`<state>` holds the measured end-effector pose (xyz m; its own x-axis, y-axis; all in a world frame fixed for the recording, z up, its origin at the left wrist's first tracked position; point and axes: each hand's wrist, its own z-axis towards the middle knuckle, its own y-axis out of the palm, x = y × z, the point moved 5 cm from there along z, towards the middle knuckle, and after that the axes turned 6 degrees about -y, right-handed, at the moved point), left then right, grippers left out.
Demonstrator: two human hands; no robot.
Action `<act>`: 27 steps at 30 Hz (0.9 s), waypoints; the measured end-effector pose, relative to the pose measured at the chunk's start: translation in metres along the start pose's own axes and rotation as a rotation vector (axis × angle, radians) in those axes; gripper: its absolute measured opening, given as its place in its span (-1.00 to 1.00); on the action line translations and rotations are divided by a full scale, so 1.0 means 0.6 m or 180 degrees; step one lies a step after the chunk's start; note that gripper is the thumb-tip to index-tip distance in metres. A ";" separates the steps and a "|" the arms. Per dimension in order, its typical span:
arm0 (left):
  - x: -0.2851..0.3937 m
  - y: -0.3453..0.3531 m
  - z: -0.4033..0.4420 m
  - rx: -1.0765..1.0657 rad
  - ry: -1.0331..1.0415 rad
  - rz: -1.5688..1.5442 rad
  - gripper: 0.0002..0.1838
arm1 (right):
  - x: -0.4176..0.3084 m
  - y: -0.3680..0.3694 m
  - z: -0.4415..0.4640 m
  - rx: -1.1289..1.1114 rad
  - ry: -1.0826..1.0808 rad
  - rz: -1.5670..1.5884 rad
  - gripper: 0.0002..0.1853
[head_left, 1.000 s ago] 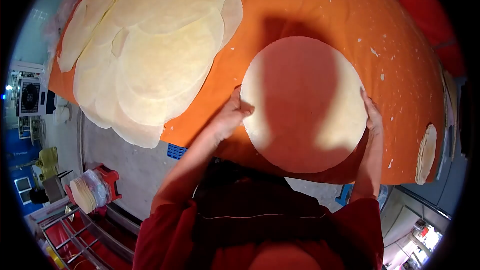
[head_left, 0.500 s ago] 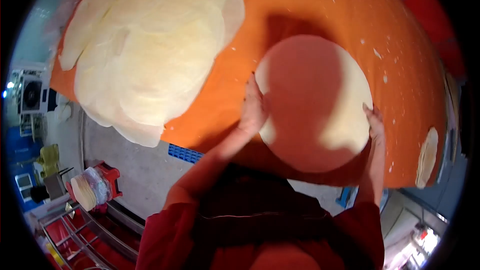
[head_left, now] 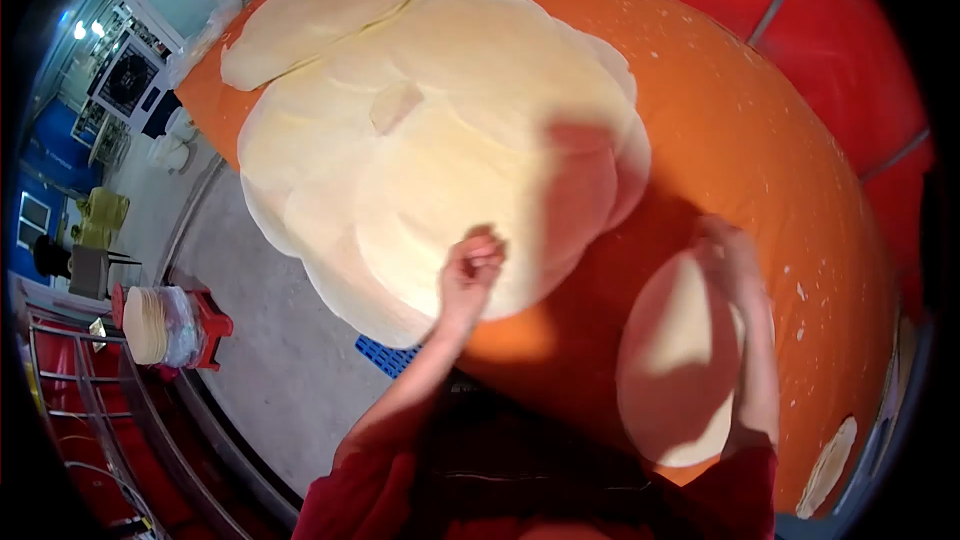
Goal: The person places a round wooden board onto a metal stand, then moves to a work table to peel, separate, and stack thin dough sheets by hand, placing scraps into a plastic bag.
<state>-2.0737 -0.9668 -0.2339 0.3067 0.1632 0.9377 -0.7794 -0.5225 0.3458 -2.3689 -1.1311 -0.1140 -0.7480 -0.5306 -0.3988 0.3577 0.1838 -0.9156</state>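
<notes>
Thin round pale sheets overlap in a wide pile [head_left: 400, 170] on the orange cloth [head_left: 720, 140]. Over the lower part of that pile is my left hand [head_left: 474, 265], its fingers curled together; whether anything is between them is too small to tell. A separate round stack [head_left: 680, 370] lies nearer my body, in shadow. My right hand [head_left: 725, 255] is at its upper right edge, blurred, with the fingers partly hidden, and my forearm runs along the stack's right side.
Another pale sheet [head_left: 330, 10] lies beyond the pile. A small folded stack [head_left: 828, 468] sits at the right edge. At lower left, a red stool [head_left: 215, 328] bears bagged round sheets [head_left: 146, 326]. A blue crate [head_left: 385, 355] shows below the table edge.
The view has turned left. My left hand has left the round stack and moved over the large pile, its fingers now curled. My right hand has moved to the stack's upper edge.
</notes>
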 end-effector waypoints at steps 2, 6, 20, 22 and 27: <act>0.033 -0.096 0.036 0.0477 -0.0886 -0.0522 -0.75 | -0.162 0.067 0.115 -0.0813 -0.0819 0.0207 -0.83; 0.041 -0.177 0.075 0.0370 -0.1517 -0.1218 -0.73 | -0.201 0.314 0.396 -0.0760 -0.1296 -0.0207 -0.93; -0.073 -0.058 0.339 -0.1107 -0.1989 -0.2248 -0.82 | -0.250 0.250 0.639 0.0497 -0.2423 -0.1230 -0.78; -0.090 -0.051 0.363 -0.0947 -0.2137 -0.2045 -0.82 | -0.249 0.201 0.569 0.0354 -0.2038 -0.1912 -0.57; -0.041 -0.031 0.368 -0.0228 -0.2270 -0.0612 -0.69 | -0.158 0.326 0.415 0.0109 -0.1543 -0.2356 -0.70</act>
<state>-1.9458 -1.1459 -0.2707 0.7028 -0.3495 0.6196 -0.7023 -0.4797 0.5260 -2.0890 -1.2509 -0.2422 -0.4778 -0.7974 0.3686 -0.1018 -0.3665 -0.9248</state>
